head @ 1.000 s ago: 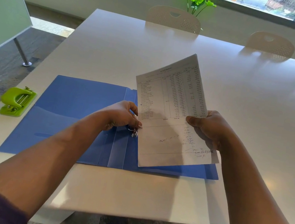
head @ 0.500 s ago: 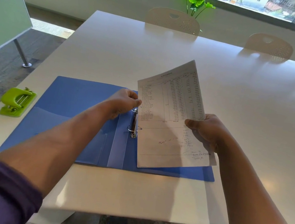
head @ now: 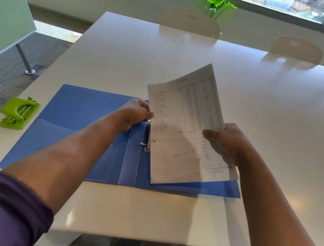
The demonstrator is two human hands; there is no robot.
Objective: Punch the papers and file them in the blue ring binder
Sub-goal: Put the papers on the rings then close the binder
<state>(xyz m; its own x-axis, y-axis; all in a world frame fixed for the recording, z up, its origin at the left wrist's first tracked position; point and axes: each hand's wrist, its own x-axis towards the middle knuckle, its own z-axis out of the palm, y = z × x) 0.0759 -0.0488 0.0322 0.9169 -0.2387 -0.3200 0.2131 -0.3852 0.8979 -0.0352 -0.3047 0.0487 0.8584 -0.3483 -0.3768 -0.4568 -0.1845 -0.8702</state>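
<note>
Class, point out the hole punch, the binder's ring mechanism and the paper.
Hole punch point(head: 19, 113): head view, on its green lever.
Ring mechanism point(head: 147, 136): head view, on the metal bar.
Paper point(head: 186, 127): head view, on the printed table.

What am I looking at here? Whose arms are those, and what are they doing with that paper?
The camera sits on a person's head, looking down, so these are that person's own arms. On the white table lies an open blue ring binder, with a green hole punch beside it. The right hand holds the papers, tilted up over the binder. The left hand is curled at the top of the metal rings. Two chairs and a plant stand behind the table.
</note>
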